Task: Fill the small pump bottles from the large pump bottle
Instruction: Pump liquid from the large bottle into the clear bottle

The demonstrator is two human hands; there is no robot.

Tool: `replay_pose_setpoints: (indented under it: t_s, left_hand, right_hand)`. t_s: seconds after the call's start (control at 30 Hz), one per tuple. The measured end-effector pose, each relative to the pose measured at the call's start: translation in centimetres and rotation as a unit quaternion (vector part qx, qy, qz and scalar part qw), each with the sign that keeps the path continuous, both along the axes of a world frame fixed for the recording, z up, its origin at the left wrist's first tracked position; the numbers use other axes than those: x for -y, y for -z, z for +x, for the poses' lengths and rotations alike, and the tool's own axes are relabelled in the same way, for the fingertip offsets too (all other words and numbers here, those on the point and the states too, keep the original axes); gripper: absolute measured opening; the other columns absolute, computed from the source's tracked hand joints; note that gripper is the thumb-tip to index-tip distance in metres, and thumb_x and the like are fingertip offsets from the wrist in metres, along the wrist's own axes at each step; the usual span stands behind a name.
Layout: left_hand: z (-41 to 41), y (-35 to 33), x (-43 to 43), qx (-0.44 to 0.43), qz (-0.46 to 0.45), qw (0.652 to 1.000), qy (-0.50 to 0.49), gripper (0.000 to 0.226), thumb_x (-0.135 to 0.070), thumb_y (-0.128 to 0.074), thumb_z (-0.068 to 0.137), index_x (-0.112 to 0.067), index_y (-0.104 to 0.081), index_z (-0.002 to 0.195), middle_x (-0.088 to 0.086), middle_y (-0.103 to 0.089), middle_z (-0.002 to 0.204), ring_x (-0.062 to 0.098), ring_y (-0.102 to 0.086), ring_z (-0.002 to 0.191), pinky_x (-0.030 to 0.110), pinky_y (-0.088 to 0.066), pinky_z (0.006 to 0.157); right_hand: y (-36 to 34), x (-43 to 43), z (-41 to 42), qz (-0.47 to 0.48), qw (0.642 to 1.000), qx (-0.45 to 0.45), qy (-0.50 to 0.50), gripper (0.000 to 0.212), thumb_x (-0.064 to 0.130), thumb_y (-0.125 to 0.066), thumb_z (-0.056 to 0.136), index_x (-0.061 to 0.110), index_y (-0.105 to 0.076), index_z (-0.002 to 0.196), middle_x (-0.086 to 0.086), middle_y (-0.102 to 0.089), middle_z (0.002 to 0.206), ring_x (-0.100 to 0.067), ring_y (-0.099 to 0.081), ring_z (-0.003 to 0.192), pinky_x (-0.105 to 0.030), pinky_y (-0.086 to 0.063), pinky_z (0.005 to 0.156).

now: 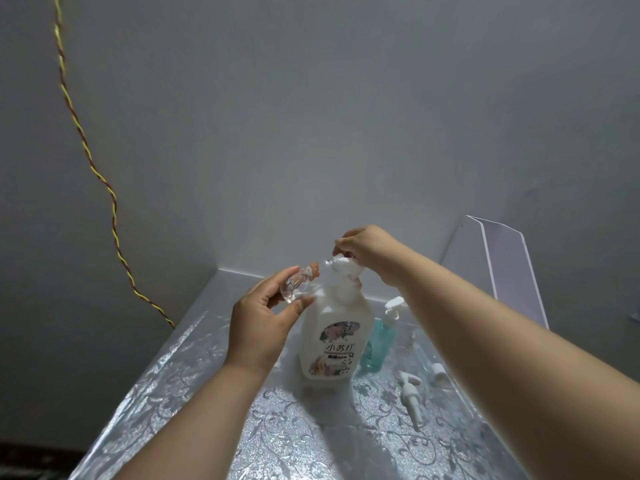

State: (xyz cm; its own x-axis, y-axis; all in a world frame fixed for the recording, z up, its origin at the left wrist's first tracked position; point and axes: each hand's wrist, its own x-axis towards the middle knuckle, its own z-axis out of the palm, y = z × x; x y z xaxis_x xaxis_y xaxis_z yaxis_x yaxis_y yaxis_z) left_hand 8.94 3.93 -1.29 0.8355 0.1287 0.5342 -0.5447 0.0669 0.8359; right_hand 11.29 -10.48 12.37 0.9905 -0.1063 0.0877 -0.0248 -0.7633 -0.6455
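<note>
Cord (86, 157), twisted yellow and red, hangs on the wall far left of the left grip (266, 323), whose thumb and fingers pinch a small clear bottle (298, 282), tilted with its mouth toward the nozzle. The right grip (367, 252) curls over the head of the large pump bottle (334, 337), which stands on the desk (242, 427) below both grips. Lower right of the right grip stand a teal bottle (377, 344) and a loose pump (410, 386).
</note>
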Motion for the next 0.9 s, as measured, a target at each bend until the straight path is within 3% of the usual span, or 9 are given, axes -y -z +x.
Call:
replay_pose_setpoints:
  t_s: [0.03, 0.13, 0.17, 0.33, 0.43, 0.53, 0.7, 0.83, 0.9]
  left_hand:
    - [0.0, 0.0, 0.0, 0.001, -0.001, 1.0, 0.002, 0.046, -0.036, -0.079, 0.062, -0.046, -0.063, 0.104, -0.009, -0.07, 0.108, 0.007, -0.066, 0.101, 0.023, -0.051, 0.088]
    - [0.0, -0.1, 0.1, 0.007, -0.002, 1.0, 0.003, 0.046, -0.034, -0.079, 0.063, -0.045, -0.063, 0.105, -0.009, -0.069, 0.108, 0.008, -0.066, 0.102, 0.023, -0.051, 0.089]
    - [0.0, -0.1, 0.1, 0.01, 0.0, 1.0, 0.004, 0.046, -0.034, -0.079, 0.063, -0.045, -0.063, 0.105, -0.009, -0.069, 0.108, 0.008, -0.066, 0.102, 0.023, -0.051, 0.089]
    - [0.1, -0.1, 0.0, 0.019, 0.003, 1.0, 0.004, 0.046, -0.036, -0.078, 0.063, -0.045, -0.063, 0.105, -0.008, -0.069, 0.107, 0.011, -0.065, 0.102, 0.023, -0.051, 0.088]
    - [0.2, -0.1, 0.1, 0.018, 0.001, 1.0, 0.005, 0.047, -0.035, -0.078, 0.063, -0.045, -0.063, 0.106, -0.008, -0.069, 0.107, 0.012, -0.065, 0.103, 0.023, -0.05, 0.088]
    - [0.4, 0.1, 0.1, 0.017, -0.003, 1.0, 0.007, 0.047, -0.035, -0.078, 0.063, -0.046, -0.064, 0.106, -0.004, -0.069, 0.107, 0.016, -0.065, 0.103, 0.024, -0.051, 0.088]
    - [0.7, 0.5, 0.2, 0.005, -0.006, 1.0, 0.013, 0.046, -0.04, -0.078, 0.061, -0.046, -0.066, 0.105, -0.003, -0.07, 0.108, 0.018, -0.065, 0.103, 0.026, -0.051, 0.088]
    - [0.7, 0.7, 0.1, -0.001, -0.008, 1.0, 0.016, 0.046, -0.036, -0.08, 0.061, -0.05, -0.067, 0.102, 0.004, -0.07, 0.107, 0.021, -0.065, 0.102, 0.028, -0.052, 0.089]
    - [0.6, 0.6, 0.0, -0.003, -0.007, 1.0, 0.016, 0.046, -0.033, -0.08, 0.062, -0.047, -0.066, 0.103, 0.001, -0.07, 0.107, 0.019, -0.065, 0.102, 0.025, -0.052, 0.088]
  right_hand:
    - [-0.1, 0.1, -0.3, 0.029, 1.0, -0.01, -0.001, 0.031, 0.009, -0.053, 0.094, -0.004, -0.061, 0.121, -0.02, -0.062, 0.126, -0.029, -0.063, 0.109, -0.01, -0.045, 0.055]
    - [-0.1, -0.2, -0.9, 0.001, 0.999, -0.031, -0.013, 0.031, 0.008, -0.053, 0.093, -0.003, -0.061, 0.122, -0.02, -0.06, 0.128, -0.032, -0.057, 0.12, -0.019, -0.042, 0.069]
    - [-0.2, -0.2, -1.0, -0.003, 0.999, -0.031, -0.017, 0.031, 0.007, -0.053, 0.093, -0.002, -0.062, 0.122, -0.02, -0.06, 0.128, -0.032, -0.057, 0.12, -0.019, -0.042, 0.066]
    - [-1.0, -0.1, -1.2, 0.024, 0.999, -0.017, -0.021, 0.029, 0.0, -0.05, 0.092, -0.006, -0.063, 0.118, -0.022, -0.061, 0.126, -0.019, -0.056, 0.088, -0.016, -0.041, 0.057]
    - [-0.4, -0.4, -1.4, -0.046, 0.998, -0.039, 0.001, 0.034, -0.005, -0.04, 0.093, -0.006, -0.061, 0.12, -0.018, -0.064, 0.123, -0.027, -0.062, 0.103, -0.023, -0.042, 0.071]
    - [0.3, -0.3, -1.1, -0.036, 0.999, -0.039, -0.003, 0.034, -0.001, -0.039, 0.096, -0.005, -0.06, 0.122, -0.02, -0.064, 0.122, -0.033, -0.061, 0.113, -0.031, -0.048, 0.081]
    - [0.4, -0.8, -0.9, -0.081, 0.993, -0.082, 0.023, 0.052, -0.01, -0.043, 0.09, 0.009, -0.05, 0.138, -0.01, -0.052, 0.141, -0.024, -0.05, 0.129, -0.03, -0.041, 0.105]
    - [0.5, -1.2, -1.3, -0.121, 0.988, -0.088, 0.028, 0.052, 0.001, -0.042, 0.096, 0.011, -0.037, 0.146, -0.008, -0.037, 0.152, -0.025, -0.038, 0.139, -0.032, -0.035, 0.111]
    - [0.7, -1.2, -1.4, -0.119, 0.99, -0.074, 0.029, 0.048, 0.002, -0.04, 0.097, 0.008, -0.038, 0.145, -0.01, -0.039, 0.151, -0.027, -0.039, 0.137, -0.033, -0.036, 0.111]
